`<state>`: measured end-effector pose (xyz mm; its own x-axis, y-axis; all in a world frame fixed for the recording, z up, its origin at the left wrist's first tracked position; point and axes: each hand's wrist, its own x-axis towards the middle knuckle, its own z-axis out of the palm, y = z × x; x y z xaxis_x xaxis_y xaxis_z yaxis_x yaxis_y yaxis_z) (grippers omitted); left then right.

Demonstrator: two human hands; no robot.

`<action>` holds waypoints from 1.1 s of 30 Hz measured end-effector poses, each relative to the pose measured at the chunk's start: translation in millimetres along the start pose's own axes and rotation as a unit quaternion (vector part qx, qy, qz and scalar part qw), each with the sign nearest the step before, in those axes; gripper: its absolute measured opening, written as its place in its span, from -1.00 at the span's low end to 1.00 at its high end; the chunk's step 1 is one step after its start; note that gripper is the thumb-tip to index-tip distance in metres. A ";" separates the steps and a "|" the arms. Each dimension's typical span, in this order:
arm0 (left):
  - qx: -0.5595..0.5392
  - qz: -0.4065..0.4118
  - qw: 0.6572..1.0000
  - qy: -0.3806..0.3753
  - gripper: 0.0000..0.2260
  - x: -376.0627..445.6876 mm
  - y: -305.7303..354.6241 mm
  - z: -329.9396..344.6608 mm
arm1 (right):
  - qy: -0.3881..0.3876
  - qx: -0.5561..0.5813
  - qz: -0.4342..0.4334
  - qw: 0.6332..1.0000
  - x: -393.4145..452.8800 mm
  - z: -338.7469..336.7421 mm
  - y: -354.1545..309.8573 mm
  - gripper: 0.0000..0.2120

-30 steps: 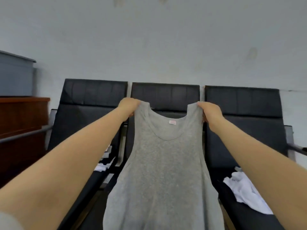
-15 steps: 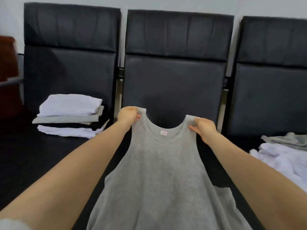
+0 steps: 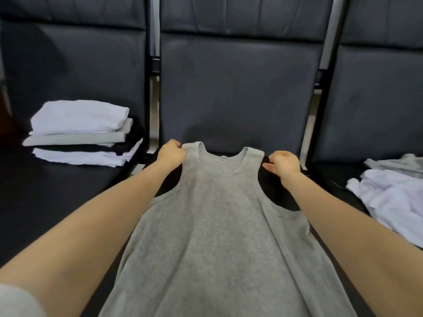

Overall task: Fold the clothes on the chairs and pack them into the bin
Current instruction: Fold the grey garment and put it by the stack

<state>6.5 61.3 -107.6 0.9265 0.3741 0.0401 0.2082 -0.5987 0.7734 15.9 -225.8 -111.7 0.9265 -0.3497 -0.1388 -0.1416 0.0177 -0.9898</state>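
Stack (image 3: 80, 133) of folded clothes sits on the left chair (image 3: 68, 191). Left hand (image 3: 171, 154) grips the left strap of the grey vest (image 3: 217, 225), fingers curled round the cloth. I see the vest laid flat on the middle seat, long axis running from the backrest toward me, neckline far. Right hand (image 3: 283, 164) rests beside the right strap, fingers loosely curled; I cannot tell whether it has hold of the cloth. Unfolded clothes (image 3: 389, 197) lie on the right chair. Bin not visible.
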 end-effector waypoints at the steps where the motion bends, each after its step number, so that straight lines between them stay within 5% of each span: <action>1: 0.022 0.021 1.000 -0.004 -0.72 -15.6 -1.0 -7.6 | 0.004 -0.068 -0.020 0.998 -11.9 -10.6 -1.0 -0.74; 5: 0.091 0.064 0.993 -0.033 -0.90 -64.2 -16.7 -27.3 | -0.020 -0.211 -0.089 0.973 -55.7 -54.7 8.4 -0.91; 13: 0.208 -0.066 0.975 -0.027 -0.56 -127.5 -59.2 -53.3 | -0.056 -0.428 -0.130 0.893 -119.0 -110.4 36.5 -0.76; 18: 0.163 -0.020 0.986 -0.013 -0.85 -140.6 -77.5 -55.4 | -0.061 -0.482 -0.166 0.858 -120.8 -115.7 46.4 -0.82; 24: -0.014 -0.036 0.997 0.069 -0.83 -125.6 -78.6 -67.8 | 0.012 -0.396 -0.165 0.903 -99.2 -118.5 42.8 -0.91; 29: -0.005 -0.063 0.991 0.116 -0.72 -110.1 -90.7 -78.6 | 0.052 -0.428 -0.139 0.891 -79.5 -131.1 45.4 -0.90; 33: 0.108 0.015 0.985 0.135 -0.74 -108.9 -97.5 -77.4 | 0.046 -0.463 -0.147 0.873 -72.2 -125.5 44.5 -0.88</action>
<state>-139.0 133.8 -138.5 0.8228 0.5103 0.2501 0.2706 -0.7388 0.6172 -101.1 -317.3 -141.6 0.9446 -0.2855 0.1618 -0.1623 -0.8350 -0.5258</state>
